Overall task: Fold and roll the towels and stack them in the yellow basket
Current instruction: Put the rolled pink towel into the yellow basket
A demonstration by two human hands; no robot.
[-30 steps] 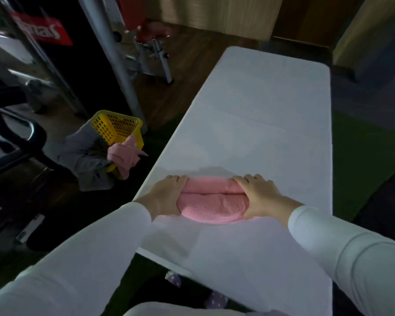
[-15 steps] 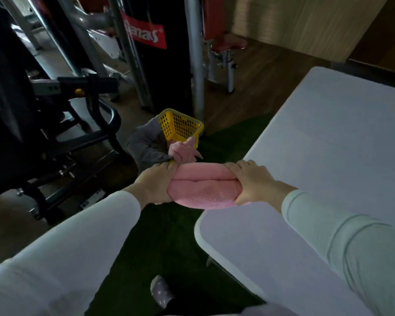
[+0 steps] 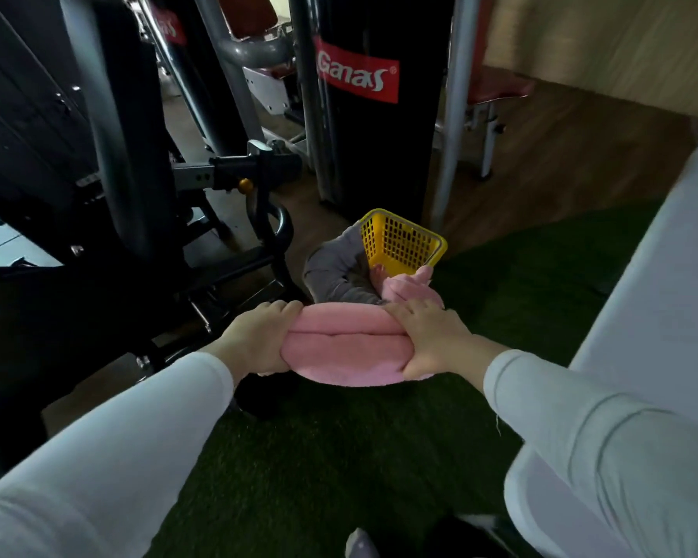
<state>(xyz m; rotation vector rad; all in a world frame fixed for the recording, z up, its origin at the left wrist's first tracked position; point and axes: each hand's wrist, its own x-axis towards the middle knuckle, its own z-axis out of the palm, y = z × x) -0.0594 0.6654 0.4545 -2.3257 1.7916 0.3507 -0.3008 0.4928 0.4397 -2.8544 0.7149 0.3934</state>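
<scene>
Gripped a rolled pink towel (image 3: 339,352) by its ends, left hand (image 3: 254,344) and right hand (image 3: 432,340) curled round them, above green turf (image 3: 339,457). Just beyond the hands: yellow basket (image 3: 399,243), with a second pink towel (image 3: 403,289) and grey cloth (image 3: 331,271) against it. Right of them, white table (image 3: 641,316).

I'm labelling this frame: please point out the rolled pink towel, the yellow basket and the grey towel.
rolled pink towel (image 3: 345,348), head view, middle of the roll
yellow basket (image 3: 399,247), head view, its mesh wall
grey towel (image 3: 331,271), head view, fold left of the basket
</scene>
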